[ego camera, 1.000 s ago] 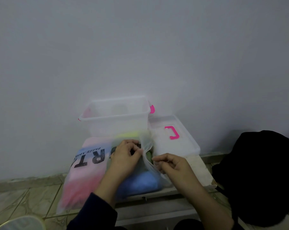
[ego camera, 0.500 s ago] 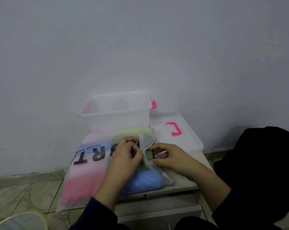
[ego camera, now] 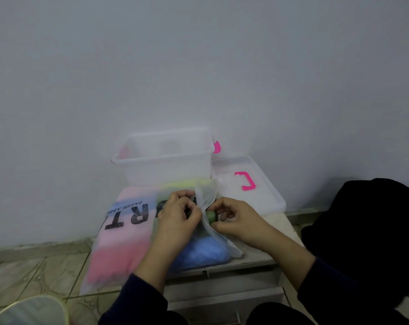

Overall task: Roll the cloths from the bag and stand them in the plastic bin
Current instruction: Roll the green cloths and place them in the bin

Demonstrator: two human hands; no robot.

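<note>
Frosted plastic bag (ego camera: 119, 233) flat on low white cabinet (ego camera: 257, 254), blue cloth (ego camera: 203, 253) inside. Left hand (ego camera: 177, 214) curled, pinching bag's open edge; right hand (ego camera: 236, 218) pinching green cloth (ego camera: 211, 216) at the mouth. Clear plastic bin (ego camera: 166, 160) behind, touching bag; lid (ego camera: 248, 186) beside.

Right hand (ego camera: 231, 216) now sits closer to the left hand (ego camera: 179, 214), at the mouth of the bag (ego camera: 119, 231); a second ago it held the bag's edge further out and lower. Its fingers now pinch a green cloth (ego camera: 211, 216) poking out of the opening. Left hand's grip on the bag edge is unchanged apart from a slight shift.
</note>
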